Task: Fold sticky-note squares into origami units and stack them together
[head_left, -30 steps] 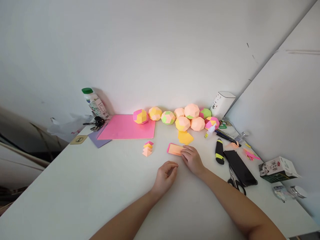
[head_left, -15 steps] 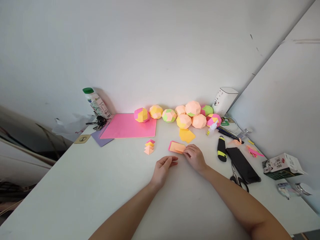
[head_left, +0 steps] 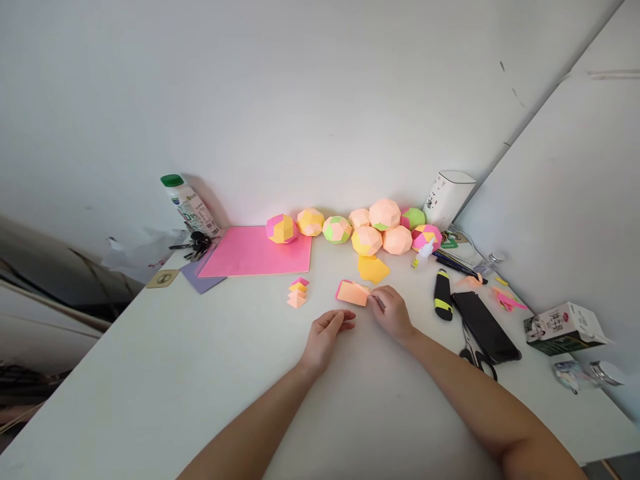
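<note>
My right hand (head_left: 391, 312) pinches the right end of a small peach paper piece (head_left: 353, 293) with thumb and fingertips. This paper lies over a pink-edged piece, so its left rim shows pink. Just left of and nearer than the paper, my left hand (head_left: 324, 339) rests by the table with its fingers loosely bent and a little apart. Nothing shows in it. A short row of folded paper pieces (head_left: 297, 293), pink, yellow and peach, lies to the left. Beyond the paper are yellow paper pieces (head_left: 373, 269).
Several faceted paper balls (head_left: 367, 241) line the wall, one on a pink sheet (head_left: 255, 252). At right lie a box cutter (head_left: 443, 297), scissors (head_left: 473, 353), a phone (head_left: 487, 327), a glue bottle (head_left: 425, 252) and a milk carton (head_left: 565, 328). A green-capped bottle (head_left: 193, 208) and keys (head_left: 199, 245) are left.
In the right hand's pinch, the peach paper has shifted slightly, and the loose flap across it now lies nearer its right end. The left hand has barely moved.
</note>
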`<act>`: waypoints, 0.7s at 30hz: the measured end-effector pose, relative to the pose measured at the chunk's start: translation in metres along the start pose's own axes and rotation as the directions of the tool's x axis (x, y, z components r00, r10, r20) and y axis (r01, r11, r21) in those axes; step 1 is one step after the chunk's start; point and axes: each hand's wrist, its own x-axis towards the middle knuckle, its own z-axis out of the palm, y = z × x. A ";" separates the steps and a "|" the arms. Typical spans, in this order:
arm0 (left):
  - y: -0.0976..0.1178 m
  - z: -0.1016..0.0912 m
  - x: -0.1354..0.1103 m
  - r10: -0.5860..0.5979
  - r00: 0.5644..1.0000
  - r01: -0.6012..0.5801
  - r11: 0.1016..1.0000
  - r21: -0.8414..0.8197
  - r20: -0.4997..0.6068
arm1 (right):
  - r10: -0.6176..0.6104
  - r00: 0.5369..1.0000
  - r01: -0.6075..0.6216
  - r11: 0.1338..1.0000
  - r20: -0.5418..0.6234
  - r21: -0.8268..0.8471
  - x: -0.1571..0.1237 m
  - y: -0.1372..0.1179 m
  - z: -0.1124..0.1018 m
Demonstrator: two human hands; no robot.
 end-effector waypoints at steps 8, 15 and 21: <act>0.001 0.000 -0.001 -0.011 1.000 0.012 1.000 0.017 -0.003 | -0.015 0.999 0.015 1.000 -0.050 0.009 0.001 0.001 -0.001; 0.001 0.000 0.000 -0.008 1.000 0.008 1.000 0.011 -0.003 | -0.061 0.990 0.065 0.997 0.124 -0.030 0.003 0.003 0.001; 0.000 0.000 0.000 0.002 1.000 -0.002 1.000 0.019 -0.010 | -0.057 0.989 0.064 0.997 0.137 -0.052 0.001 0.005 0.002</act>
